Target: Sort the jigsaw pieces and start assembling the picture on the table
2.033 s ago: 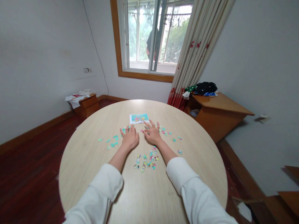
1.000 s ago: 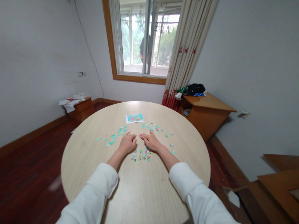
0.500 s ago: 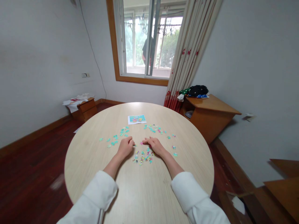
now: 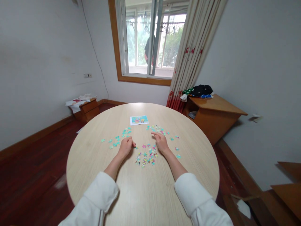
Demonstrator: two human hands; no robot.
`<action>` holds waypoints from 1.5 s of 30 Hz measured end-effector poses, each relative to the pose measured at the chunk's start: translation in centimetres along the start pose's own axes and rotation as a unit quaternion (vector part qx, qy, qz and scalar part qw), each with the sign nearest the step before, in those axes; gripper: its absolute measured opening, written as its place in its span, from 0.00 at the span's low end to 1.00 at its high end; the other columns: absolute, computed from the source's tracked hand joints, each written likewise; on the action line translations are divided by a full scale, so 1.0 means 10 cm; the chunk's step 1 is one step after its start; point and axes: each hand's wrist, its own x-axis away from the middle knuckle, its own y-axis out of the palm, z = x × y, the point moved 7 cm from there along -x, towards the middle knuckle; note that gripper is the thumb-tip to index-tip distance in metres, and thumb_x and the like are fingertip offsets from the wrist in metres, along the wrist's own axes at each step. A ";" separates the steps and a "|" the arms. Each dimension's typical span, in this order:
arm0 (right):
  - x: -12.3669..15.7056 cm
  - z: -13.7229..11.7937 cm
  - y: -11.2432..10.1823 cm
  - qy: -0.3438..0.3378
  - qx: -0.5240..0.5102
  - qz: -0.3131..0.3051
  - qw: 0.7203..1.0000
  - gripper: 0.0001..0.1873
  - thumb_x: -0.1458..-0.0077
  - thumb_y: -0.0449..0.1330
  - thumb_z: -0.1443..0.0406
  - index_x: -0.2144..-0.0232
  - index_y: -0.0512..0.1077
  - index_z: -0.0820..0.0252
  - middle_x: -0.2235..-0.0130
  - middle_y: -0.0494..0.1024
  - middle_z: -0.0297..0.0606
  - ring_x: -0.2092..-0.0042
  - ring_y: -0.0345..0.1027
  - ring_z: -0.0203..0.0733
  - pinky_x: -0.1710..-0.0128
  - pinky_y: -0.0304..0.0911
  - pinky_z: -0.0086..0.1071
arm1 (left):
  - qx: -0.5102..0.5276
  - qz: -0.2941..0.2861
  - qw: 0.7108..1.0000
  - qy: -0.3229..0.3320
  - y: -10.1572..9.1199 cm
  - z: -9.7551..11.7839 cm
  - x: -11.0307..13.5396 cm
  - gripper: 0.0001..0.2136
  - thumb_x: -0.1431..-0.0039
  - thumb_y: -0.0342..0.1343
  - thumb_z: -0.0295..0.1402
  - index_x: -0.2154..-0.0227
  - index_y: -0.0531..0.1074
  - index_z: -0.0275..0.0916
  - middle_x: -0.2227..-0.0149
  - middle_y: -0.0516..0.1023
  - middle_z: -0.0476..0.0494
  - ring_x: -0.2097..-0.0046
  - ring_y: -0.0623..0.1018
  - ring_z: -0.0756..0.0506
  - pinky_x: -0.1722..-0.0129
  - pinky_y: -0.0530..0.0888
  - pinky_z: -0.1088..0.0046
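Small puzzle pieces lie scattered on a round pale wooden table (image 4: 141, 194). A mixed-colour cluster (image 4: 146, 157) sits between my hands. Teal pieces (image 4: 117, 139) spread to the left, and more pieces (image 4: 157, 128) lie beyond my right hand. My left hand (image 4: 125, 146) rests on the table with its fingers curled in, the fingertips touching a piece. My right hand (image 4: 161, 141) lies flat with fingers stretched forward, holding nothing. A printed reference picture (image 4: 139, 120) lies farther back on the table.
A wooden desk (image 4: 217, 116) with dark clothes on it stands at the right, next to a curtain (image 4: 192, 56). A low wooden cabinet (image 4: 87, 106) with papers stands by the left wall. Behind the table is a window (image 4: 150, 37).
Both hands drew back toward me from near the picture. In the last half second my right hand moved right and forward, away from my left hand, leaving pieces between them.
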 end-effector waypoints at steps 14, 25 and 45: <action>-0.18 0.02 0.15 0.003 0.342 -0.022 0.939 0.26 0.40 0.40 0.66 0.41 0.59 0.65 0.43 0.69 0.51 0.35 0.48 0.49 0.38 0.25 0.56 | 0.012 -0.019 1.000 0.005 0.03 -0.06 -0.04 0.11 0.54 0.41 0.35 0.87 0.60 0.42 0.83 0.73 0.47 0.72 0.75 0.46 0.63 0.70 0.69; -0.23 -0.03 0.22 -0.031 0.346 -0.031 0.937 0.24 0.39 0.42 0.66 0.43 0.62 0.59 0.42 0.68 0.45 0.35 0.47 0.52 0.39 0.24 0.59 | 0.010 -0.027 1.000 0.000 0.04 -0.08 -0.04 0.11 0.53 0.41 0.34 0.86 0.60 0.42 0.82 0.73 0.47 0.72 0.75 0.46 0.63 0.70 0.70; -0.34 -0.04 0.17 -0.056 0.343 -0.015 0.938 0.22 0.37 0.45 0.60 0.67 0.78 0.56 0.40 0.66 0.37 0.34 0.40 0.52 0.39 0.22 0.60 | 0.020 -0.025 0.999 0.003 0.05 -0.06 -0.03 0.10 0.53 0.41 0.32 0.86 0.58 0.42 0.83 0.72 0.49 0.73 0.74 0.46 0.65 0.67 0.70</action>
